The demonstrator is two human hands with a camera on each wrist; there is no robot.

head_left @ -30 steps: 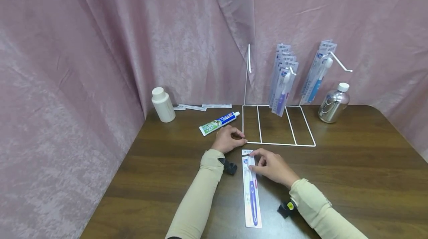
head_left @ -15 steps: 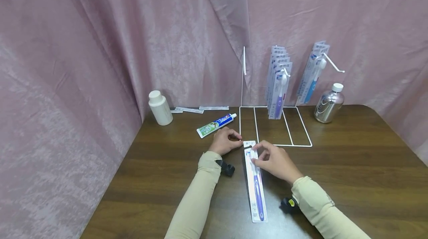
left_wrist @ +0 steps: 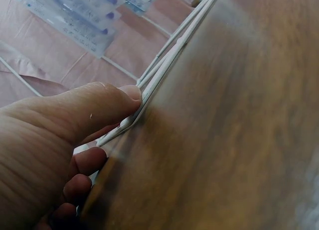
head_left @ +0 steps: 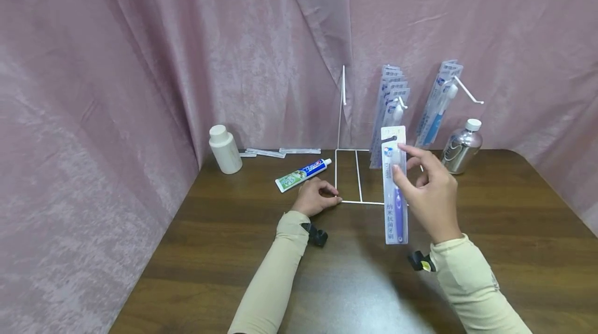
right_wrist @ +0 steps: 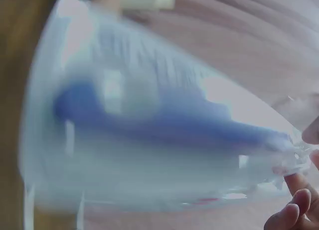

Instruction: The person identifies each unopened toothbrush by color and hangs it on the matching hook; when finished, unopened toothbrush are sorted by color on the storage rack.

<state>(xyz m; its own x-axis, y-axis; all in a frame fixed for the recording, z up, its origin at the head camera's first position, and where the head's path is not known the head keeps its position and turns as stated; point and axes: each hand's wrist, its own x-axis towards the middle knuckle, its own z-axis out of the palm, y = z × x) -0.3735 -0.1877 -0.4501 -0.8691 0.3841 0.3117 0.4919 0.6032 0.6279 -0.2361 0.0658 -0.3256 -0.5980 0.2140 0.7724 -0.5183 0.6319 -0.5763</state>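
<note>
Nearest: right hand [head_left: 432, 194] raised above the table [head_left: 490, 230], fingers and thumb pinching a packed toothbrush [head_left: 394, 188] near its top; pack upright, clear of the wood, purple brush inside; in the right wrist view it is a close blur [right_wrist: 149, 135]. Left hand [head_left: 315, 196] rests on the table, thumb and fingers clenched on the front left corner of the white wire rack [head_left: 348, 202]; left wrist view shows the thumb [left_wrist: 99, 108] pressed on the wire [left_wrist: 164, 70]. Further back: toothpaste tube [head_left: 302, 174] lying just left of the rack; rack pegs carry hanging packs [head_left: 390, 105], one brush per pack, and more packs at right [head_left: 439, 100]. Far left a white bottle [head_left: 225, 149], capped; far right a metal bottle [head_left: 462, 147], capped; contents of both not visible.
</note>
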